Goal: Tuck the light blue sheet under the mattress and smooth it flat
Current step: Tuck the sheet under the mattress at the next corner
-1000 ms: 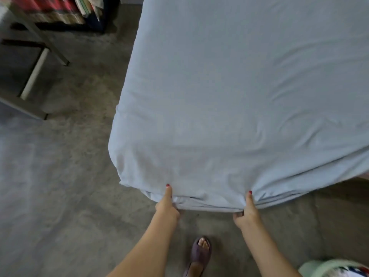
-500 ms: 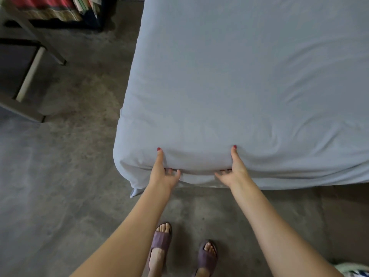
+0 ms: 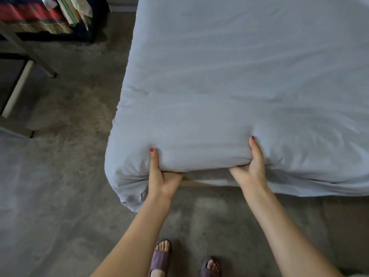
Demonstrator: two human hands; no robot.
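Note:
The light blue sheet [image 3: 239, 86] covers the mattress, with soft creases across the top and bunched folds at the near left corner [image 3: 127, 184]. My left hand [image 3: 159, 176] grips the near edge of the sheet-covered mattress, thumb on top and fingers curled underneath. My right hand [image 3: 251, 166] holds the same edge further right in the same way. The stretch of edge between my hands is raised, and a pale strip of bed base [image 3: 201, 181] shows below it. The fingers of both hands are hidden under the mattress.
Bare concrete floor [image 3: 60, 196] lies to the left and in front. A metal table frame [image 3: 24, 72] stands at the far left, with colourful folded fabric and papers [image 3: 40, 15] behind it. My feet in purple sandals [image 3: 159, 256] stand close to the bed.
Both hands have gone from pulling the hanging sheet edge to gripping under the mattress edge and raising it. The view has moved closer to the bed.

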